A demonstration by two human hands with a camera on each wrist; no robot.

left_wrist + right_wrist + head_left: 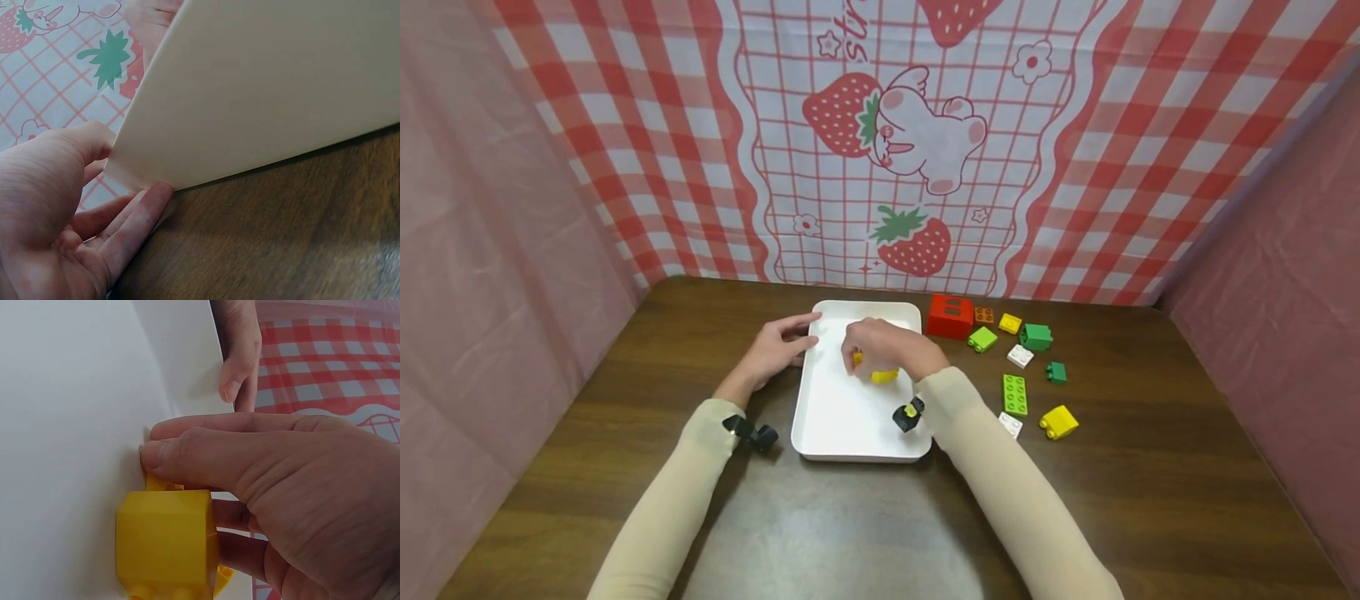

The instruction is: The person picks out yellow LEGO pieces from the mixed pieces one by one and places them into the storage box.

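Observation:
My left hand (775, 354) holds the left side of a white tray (857, 433), thumb at the rim. In the left wrist view its fingers lie against the outer wall near a corner. Inside the tray, my right hand (880, 346) pinches a small yellow toy brick (164, 482) between thumb and forefinger, low against the tray floor. The fingers cover most of that brick. A larger yellow block (164, 540) is just beside these fingers in the right wrist view. Partly behind it shows a curved yellow piece (223, 579).
Right of the tray lie a red block (951, 317), a lime brick (982, 339), a dark green brick (1036, 337), a long lime brick (1014, 395), a yellow brick (1059, 422) and a white brick (1020, 356). A checked cloth (655, 150) hangs behind the wooden table (1150, 467).

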